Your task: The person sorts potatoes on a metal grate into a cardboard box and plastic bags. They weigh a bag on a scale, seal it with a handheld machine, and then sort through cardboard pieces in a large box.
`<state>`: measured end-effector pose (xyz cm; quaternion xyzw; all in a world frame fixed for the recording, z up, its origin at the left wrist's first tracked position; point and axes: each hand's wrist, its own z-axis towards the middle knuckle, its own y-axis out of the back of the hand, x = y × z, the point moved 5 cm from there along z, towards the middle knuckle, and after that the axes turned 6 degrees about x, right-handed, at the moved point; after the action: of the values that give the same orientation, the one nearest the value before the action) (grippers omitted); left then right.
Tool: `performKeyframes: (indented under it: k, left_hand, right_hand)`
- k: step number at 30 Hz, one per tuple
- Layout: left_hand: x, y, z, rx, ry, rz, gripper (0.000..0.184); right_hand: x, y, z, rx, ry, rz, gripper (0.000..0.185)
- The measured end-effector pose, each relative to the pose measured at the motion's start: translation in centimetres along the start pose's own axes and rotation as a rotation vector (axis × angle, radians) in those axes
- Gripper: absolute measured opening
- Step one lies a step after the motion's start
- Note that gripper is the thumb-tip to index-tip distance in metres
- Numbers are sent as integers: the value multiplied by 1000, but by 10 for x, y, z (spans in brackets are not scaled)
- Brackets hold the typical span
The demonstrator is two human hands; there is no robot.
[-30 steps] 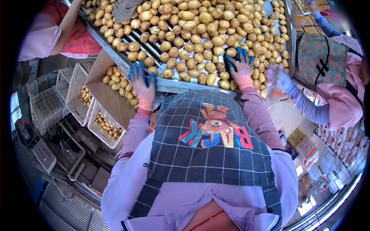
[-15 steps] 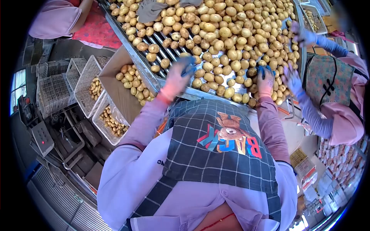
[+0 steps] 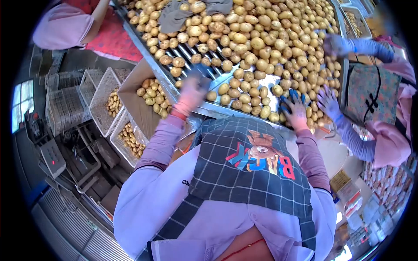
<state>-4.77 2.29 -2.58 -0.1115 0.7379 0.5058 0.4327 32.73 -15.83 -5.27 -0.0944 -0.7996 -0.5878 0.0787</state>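
Observation:
Many potatoes [image 3: 261, 39] cover a metal sorting table [image 3: 150, 56] with rollers at its left part. My left hand [image 3: 194, 89], in a glove with dark blue fingertips, is over the table's near left corner, beside the rollers; its fingers are smeared by motion, so what they hold, if anything, cannot be made out. My right hand [image 3: 296, 111], gloved the same way, rests with spread fingers on the potatoes near the front edge, palm down. A grey cloth [image 3: 174, 16] lies on the potatoes at the far side.
A cardboard box [image 3: 139, 102] of potatoes stands left of the table, with white crates [image 3: 102, 100] beyond it. A co-worker's two gloved hands [image 3: 329, 102] are at the table's right edge. Another person's arm [image 3: 98, 19] is at the upper left. A control box [image 3: 53, 157] stands far left.
My left hand went from the near edge onto the rollers, then back slightly left. My right hand's fingers have spread. The co-worker's upper hand has moved over the potatoes.

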Motion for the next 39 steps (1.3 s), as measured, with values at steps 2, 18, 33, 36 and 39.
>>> performKeyframes:
  k: [2,18,33,36,39]
  left_hand:
    - [39,36,18,-312,105,338,58]
    - [-39,-40,16,-105,-192,309,66]
    - [-52,-79,1,-3,-237,236,51]
    - [-36,-74,1,-156,-297,146,44]
    - [-12,-85,14,-216,-12,-660,37]
  right_hand:
    - [5,-15,10,-252,-171,207,46]
    - [41,-1,-58,-109,206,200,42]
    - [-60,-27,105,-273,-513,-53,22]
    - [-37,11,81,-451,-467,171,32]
    - [-38,3,73,-479,-671,359,23]
